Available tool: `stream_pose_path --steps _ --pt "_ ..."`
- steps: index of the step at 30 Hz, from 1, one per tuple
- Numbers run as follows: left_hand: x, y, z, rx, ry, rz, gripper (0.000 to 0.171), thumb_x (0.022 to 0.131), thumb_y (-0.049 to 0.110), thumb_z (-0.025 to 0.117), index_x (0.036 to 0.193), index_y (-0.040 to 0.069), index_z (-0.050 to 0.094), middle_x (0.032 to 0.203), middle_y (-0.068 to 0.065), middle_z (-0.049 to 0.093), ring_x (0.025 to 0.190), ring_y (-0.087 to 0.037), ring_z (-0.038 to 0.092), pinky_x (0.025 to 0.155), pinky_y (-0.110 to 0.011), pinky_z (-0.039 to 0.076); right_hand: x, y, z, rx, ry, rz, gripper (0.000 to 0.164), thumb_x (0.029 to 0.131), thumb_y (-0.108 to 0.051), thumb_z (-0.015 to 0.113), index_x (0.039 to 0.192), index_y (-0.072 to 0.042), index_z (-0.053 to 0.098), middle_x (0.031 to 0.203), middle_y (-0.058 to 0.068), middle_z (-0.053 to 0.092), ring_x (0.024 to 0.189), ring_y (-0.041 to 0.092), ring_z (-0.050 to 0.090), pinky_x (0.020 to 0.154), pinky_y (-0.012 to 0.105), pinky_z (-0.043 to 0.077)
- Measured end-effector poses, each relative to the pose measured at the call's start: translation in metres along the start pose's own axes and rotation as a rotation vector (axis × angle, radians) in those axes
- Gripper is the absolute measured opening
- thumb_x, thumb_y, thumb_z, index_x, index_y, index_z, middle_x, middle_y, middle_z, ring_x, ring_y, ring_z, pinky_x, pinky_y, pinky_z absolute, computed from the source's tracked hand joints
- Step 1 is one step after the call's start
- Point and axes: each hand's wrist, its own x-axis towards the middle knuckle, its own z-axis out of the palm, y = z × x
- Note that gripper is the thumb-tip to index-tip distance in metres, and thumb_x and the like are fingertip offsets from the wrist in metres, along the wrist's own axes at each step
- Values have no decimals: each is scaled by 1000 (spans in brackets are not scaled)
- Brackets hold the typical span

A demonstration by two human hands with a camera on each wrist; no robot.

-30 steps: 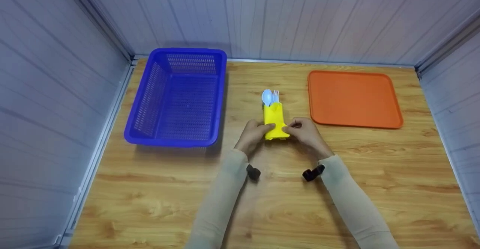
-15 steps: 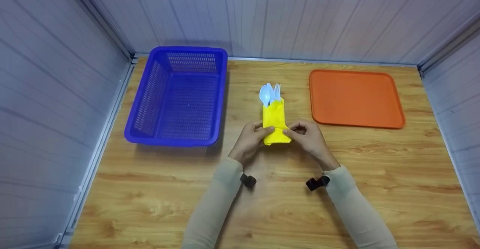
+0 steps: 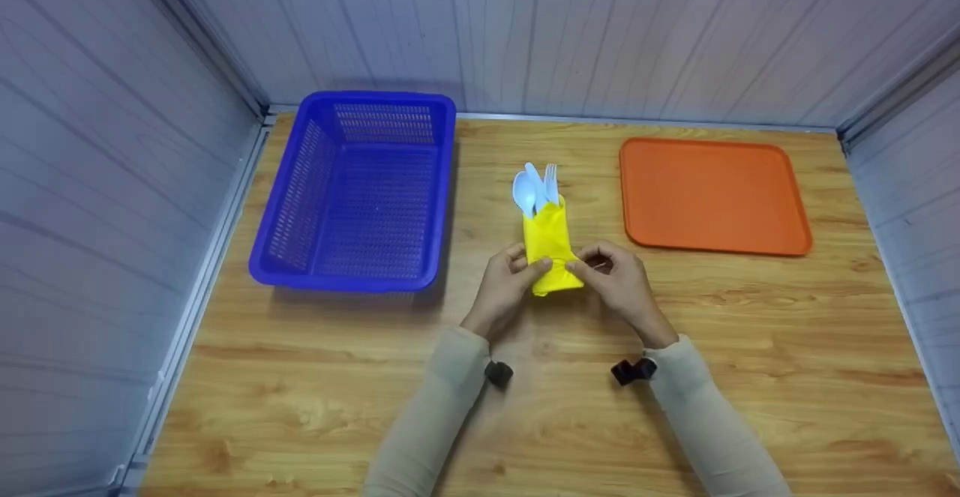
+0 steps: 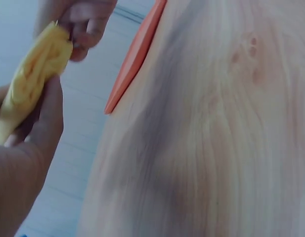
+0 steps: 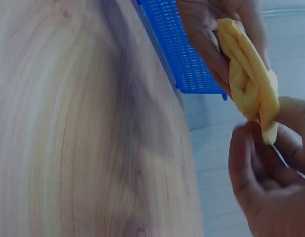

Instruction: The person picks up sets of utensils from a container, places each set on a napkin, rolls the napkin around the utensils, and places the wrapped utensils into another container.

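A folded yellow cloth napkin (image 3: 546,233) wraps the lower parts of a pale spoon (image 3: 524,193), a knife (image 3: 535,177) and a fork (image 3: 551,180). Their heads stick out of its far end, and their handles are hidden. My left hand (image 3: 501,283) holds the napkin's left side, thumb on top. At the lower right edge, my right hand (image 3: 622,283) pinches the cloth between thumb and fingers. A thin white strand (image 5: 279,155) shows by the right fingers in the right wrist view. The wrist views show the napkin's thick folded end (image 4: 36,74) held above the table.
A blue perforated plastic basket (image 3: 262,257) stands at the left back of the wooden table (image 3: 570,422). Flat on the right back side lies an orange tray (image 3: 716,197). Panelled walls (image 3: 525,32) enclose the back and both sides.
Both hands have drawn the napkin bundle slightly toward me. Its cutlery end now leans more to the left, and the knife tip shows more clearly between spoon and fork.
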Motion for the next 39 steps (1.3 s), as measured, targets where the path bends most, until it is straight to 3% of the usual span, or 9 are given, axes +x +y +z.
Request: stream_pose_path --steps 4,8,13,21,31,34,39 --pt "-5 -5 13 94 119 80 37 96 13 68 129 -1 59 108 -11 73 95 -22 71 79 -34 59 -2 -2 8 -210 139 -65 25 86 -21 81 98 -3 68 89 6 63 75 18 56 66 27 48" --pt "-10 -11 26 134 221 144 34 98 15 67 128 0 59 109 -8 73 96 -18 70 78 -32 59 -4 -4 17 -348 216 -148 17 86 -14 80 92 -4 68 82 7 61 70 17 55 62 29 46" --pt "-12 -17 38 113 295 195 33 98 13 66 126 0 58 112 -10 72 101 -18 69 80 -32 58 -5 -3 24 -381 240 -165 8 89 -9 77 94 -4 73 85 6 68 71 14 62 62 30 53" --pt "-13 -24 44 74 309 200 34 98 15 66 129 4 58 113 -7 72 102 -17 69 82 -33 58 -5 1 26 -414 263 -189 13 89 -10 76 99 -2 76 88 8 72 76 21 67 67 36 57" --pt "-9 -20 39 67 248 199 35 99 16 65 129 1 57 115 -10 70 102 -20 69 82 -34 58 -6 1 19 -250 217 -53 22 93 -15 73 111 -4 75 102 8 73 85 18 70 75 35 58" --pt "-5 -17 32 36 203 143 37 99 16 65 132 1 56 115 -10 70 101 -21 69 82 -34 58 -7 3 16 -153 193 -1 23 93 -18 73 112 -5 75 104 7 73 88 18 69 78 32 57" --pt "4 -11 18 -117 68 -5 50 97 12 66 142 -2 48 119 -12 68 108 -25 67 90 -35 55 -11 -4 8 86 124 109 27 93 -12 73 115 3 70 109 16 70 97 26 67 81 26 55"
